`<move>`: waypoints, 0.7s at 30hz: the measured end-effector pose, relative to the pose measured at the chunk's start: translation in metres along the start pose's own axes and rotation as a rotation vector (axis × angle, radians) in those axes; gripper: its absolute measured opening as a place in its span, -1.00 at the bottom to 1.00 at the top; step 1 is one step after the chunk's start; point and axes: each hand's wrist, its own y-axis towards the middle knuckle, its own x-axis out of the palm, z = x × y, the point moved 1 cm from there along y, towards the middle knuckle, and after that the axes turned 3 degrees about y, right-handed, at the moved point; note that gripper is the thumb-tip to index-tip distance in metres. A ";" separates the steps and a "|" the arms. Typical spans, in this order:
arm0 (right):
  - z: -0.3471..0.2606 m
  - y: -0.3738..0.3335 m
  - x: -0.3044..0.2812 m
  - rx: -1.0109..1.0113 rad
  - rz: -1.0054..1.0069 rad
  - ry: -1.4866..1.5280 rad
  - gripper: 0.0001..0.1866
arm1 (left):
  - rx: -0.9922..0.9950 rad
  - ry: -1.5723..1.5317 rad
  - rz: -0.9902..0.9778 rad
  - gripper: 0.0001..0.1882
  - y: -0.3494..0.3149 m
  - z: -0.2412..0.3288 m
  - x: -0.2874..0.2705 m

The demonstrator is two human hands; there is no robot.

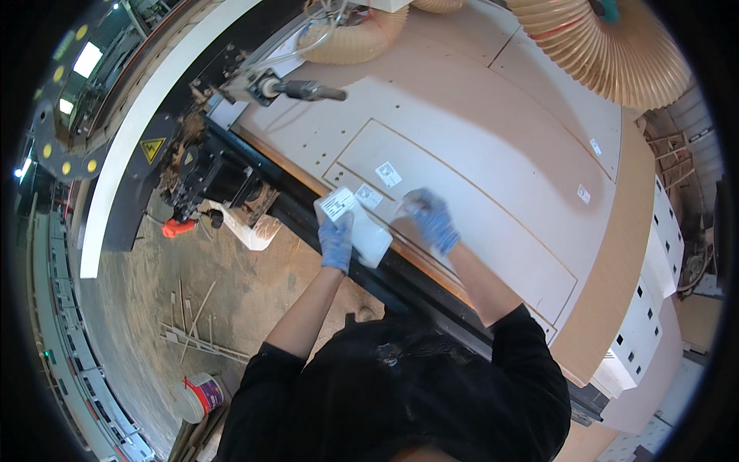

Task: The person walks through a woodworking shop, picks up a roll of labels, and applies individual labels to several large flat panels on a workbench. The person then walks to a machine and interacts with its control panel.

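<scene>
Left hand [336, 240]: gloved blue, fingers closed on white pad [373, 237] by its left side
White pad: held over black rail [298, 212], carries printed label at far end
Right hand [431, 220]: gloved blue, blurred, over panel [469, 185]; cannot tell if fingers open or closed
Stickers [389, 175]: lie on panel, two just beyond pad
</scene>
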 end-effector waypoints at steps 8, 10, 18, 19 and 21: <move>0.056 0.172 -0.216 0.161 0.574 -0.577 -0.63 | -0.071 -0.145 -0.091 -0.58 -0.015 -0.026 0.001; 0.063 0.175 -0.238 0.304 0.573 -1.038 -0.54 | -0.123 -0.158 -0.095 -0.56 -0.021 -0.026 0.004; 0.068 0.134 -0.166 -0.109 0.304 -1.490 -0.41 | -0.031 -0.153 -0.142 -0.52 -0.022 -0.015 0.007; 0.057 0.132 -0.158 0.052 0.140 -1.383 -0.41 | 0.006 -0.190 -0.146 -0.52 -0.020 -0.012 0.007; 0.033 0.112 -0.132 0.256 -0.036 -0.938 -0.36 | 0.026 -0.244 -0.186 -0.58 -0.013 -0.006 -0.001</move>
